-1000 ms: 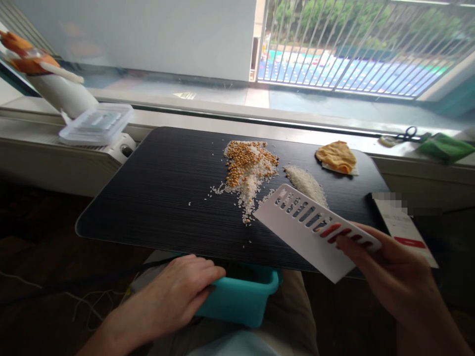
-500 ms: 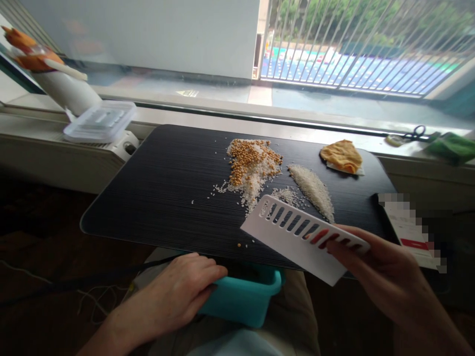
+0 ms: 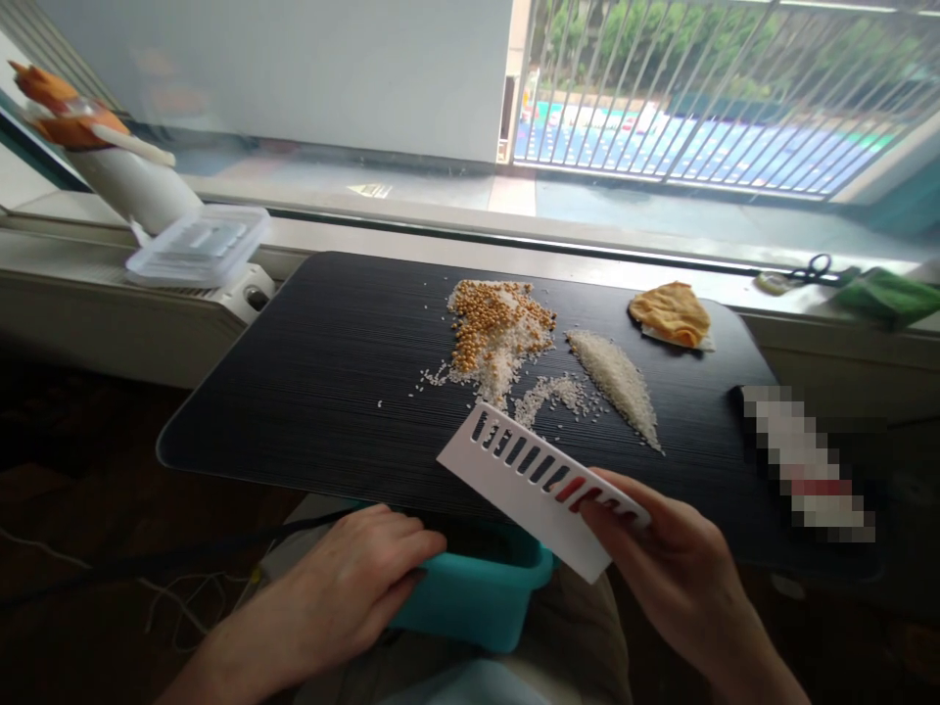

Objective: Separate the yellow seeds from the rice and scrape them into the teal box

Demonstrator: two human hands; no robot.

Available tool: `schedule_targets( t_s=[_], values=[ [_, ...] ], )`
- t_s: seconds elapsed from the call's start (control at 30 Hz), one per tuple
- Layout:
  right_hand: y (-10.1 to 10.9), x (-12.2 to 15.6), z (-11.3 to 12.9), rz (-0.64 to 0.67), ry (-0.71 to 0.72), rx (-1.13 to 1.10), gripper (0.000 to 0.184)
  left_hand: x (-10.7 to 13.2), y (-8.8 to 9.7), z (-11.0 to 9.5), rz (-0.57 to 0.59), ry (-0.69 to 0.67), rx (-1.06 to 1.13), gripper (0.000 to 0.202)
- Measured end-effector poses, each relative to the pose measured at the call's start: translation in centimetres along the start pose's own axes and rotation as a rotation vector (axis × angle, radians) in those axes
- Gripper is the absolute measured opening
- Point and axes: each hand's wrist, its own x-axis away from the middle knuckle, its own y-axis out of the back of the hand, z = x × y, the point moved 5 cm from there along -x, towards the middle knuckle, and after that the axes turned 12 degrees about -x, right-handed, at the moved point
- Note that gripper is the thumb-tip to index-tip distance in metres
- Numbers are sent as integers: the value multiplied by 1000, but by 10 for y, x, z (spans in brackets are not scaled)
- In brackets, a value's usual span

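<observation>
My right hand [image 3: 665, 553] is closed on the end of a white plastic strip [image 3: 520, 509] with a row of slots. The strip slants over the front edge of the dark table [image 3: 294, 392], close to some loose rice grains [image 3: 554, 394]. Below that edge, my left hand [image 3: 382, 568] grips the rim of a turquoise bin [image 3: 470, 602] on my lap. Its fingertips are partly hidden inside. Farther back lies a heap of yellow beans [image 3: 481, 311] mixed with white rice. A long separate mound of rice [image 3: 617, 382] stretches to the right of it.
A folded yellow cloth [image 3: 672, 313] rests at the table's back right. A blurred-out box [image 3: 808, 460] lies at the right edge. On the left radiator sits a clear plastic container [image 3: 202, 245] beside a white roll [image 3: 136, 186]. Scissors [image 3: 812, 269] lie on the sill.
My right hand has moved the strip left and a little toward me. Rice now shows where the strip covered it, and the single bean near the front edge is out of sight. My left hand stays put.
</observation>
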Motion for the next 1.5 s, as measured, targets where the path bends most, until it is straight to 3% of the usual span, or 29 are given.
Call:
schedule_targets(
  t_s=[0.2, 0.3, 0.4, 0.7, 0.93, 1.07, 1.3, 1.5],
  values=[
    [26, 2, -20, -392, -105, -69, 24, -2, -1, -3, 26, -12, 5, 32],
    [43, -2, -20, -501, -96, -36, 25, -4, -1, -5, 26, -20, -11, 34],
    [52, -9, -16, -524, -46, 18, 26, -5, -1, -5, 20, -23, -12, 35],
    [39, -28, -9, -291, -5, 40, 24, -4, -1, -5, 28, -18, -22, 35],
    [43, -22, -4, -291, -40, -22, 21, -4, -4, -2, 65, -3, 10, 33],
    [37, -23, -2, -229, -47, -34, 20, -5, -2, -3, 70, -2, 11, 33],
    [22, -21, -3, 56, -39, -39, 21, 0, -4, 0, 55, 1, 25, 31],
    [11, -10, 11, 303, 7, -22, 16, 0, -2, 2, 57, 10, 100, 27]
  ],
)
